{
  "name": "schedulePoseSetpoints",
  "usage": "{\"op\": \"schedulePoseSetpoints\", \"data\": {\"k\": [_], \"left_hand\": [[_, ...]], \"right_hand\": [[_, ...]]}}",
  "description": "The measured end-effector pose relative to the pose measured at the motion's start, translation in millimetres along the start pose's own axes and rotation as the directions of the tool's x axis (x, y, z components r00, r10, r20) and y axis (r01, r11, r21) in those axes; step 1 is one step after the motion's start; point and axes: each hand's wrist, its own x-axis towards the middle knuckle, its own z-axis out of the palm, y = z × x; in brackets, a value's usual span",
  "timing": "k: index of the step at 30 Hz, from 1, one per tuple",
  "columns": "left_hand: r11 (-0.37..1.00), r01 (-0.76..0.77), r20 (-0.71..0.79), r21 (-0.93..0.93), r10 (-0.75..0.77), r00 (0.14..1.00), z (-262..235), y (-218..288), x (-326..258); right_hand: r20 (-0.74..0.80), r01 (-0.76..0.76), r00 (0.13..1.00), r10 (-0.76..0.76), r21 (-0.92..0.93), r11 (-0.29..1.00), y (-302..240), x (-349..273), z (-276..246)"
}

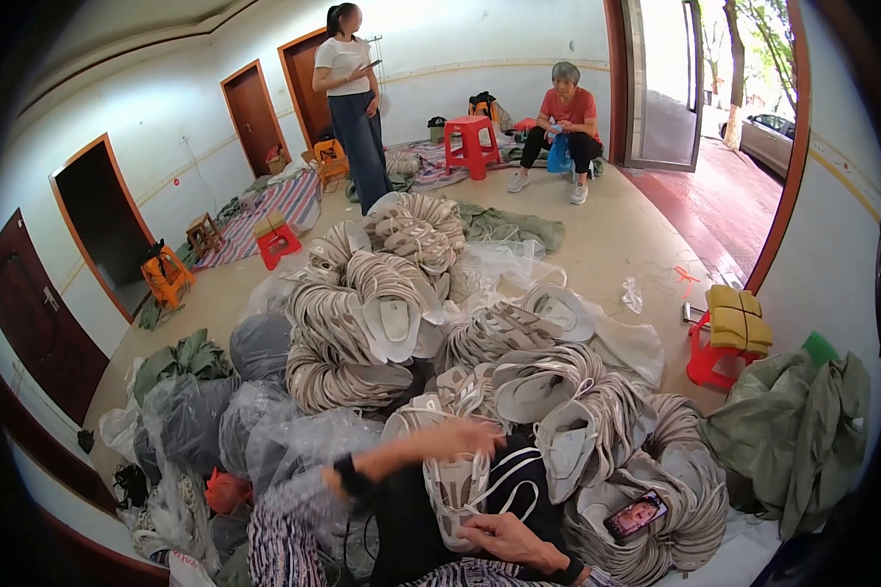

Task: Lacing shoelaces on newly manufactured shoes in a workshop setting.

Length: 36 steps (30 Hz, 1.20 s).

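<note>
A light grey and beige shoe upper (454, 489) lies over my dark-covered lap, its white lace (521, 481) looping loosely to its right. My right hand (509, 540) grips the upper's lower end, thumb and fingers closed at its edge. Across the upper's top end passes my left hand (460, 439), smeared by motion; its fingers cannot be made out clearly, nor whether they hold the lace. Stacked bundles of similar shoe uppers (387, 303) rise just ahead. More bundles (680, 489) curve round my right side, with a lit phone (636, 514) resting on one.
Clear plastic bags with dark contents (186, 411) crowd the left. At right stand a red stool (709, 357) with yellow bundles (739, 321) and green cloth (788, 430). Farther off, one person (348, 88) stands with a phone; another (563, 122) sits near the open door (660, 88).
</note>
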Motion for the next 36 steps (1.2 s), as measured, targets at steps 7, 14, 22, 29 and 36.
{"op": "schedulePoseSetpoints", "data": {"k": [7, 14, 22, 29, 36], "left_hand": [[0.933, 0.113, -0.046, -0.342, -0.137, 0.989, 102.6, -28.9, -88.4], [0.957, -0.015, -0.405, -0.288, -0.108, 0.908, 136.2, -67.8, -124.4], [0.843, 0.157, -0.341, -0.514, -0.369, 0.864, 151.4, -46.5, -133.4], [0.734, 0.179, -0.404, -0.655, -0.54, 0.738, 158.8, -37.2, -170.4], [0.922, 0.38, -0.076, -0.075, -0.385, 0.92, 115.0, -36.9, -164.0]], "right_hand": [[0.072, -0.038, 0.997, 0.039, -0.021, 0.999, -0.6, 0.9, -3.1], [0.11, -0.106, 0.987, 0.117, -0.098, 0.99, -12.4, 9.1, -3.7], [-0.041, -0.118, 0.992, 0.117, -0.004, 0.993, 7.1, 8.2, -11.1], [-0.035, -0.056, 0.998, 0.05, -0.196, 0.979, 18.6, 5.8, -19.0], [0.239, -0.005, 0.927, 0.29, -0.764, 0.645, 45.4, -11.7, -36.5]]}}
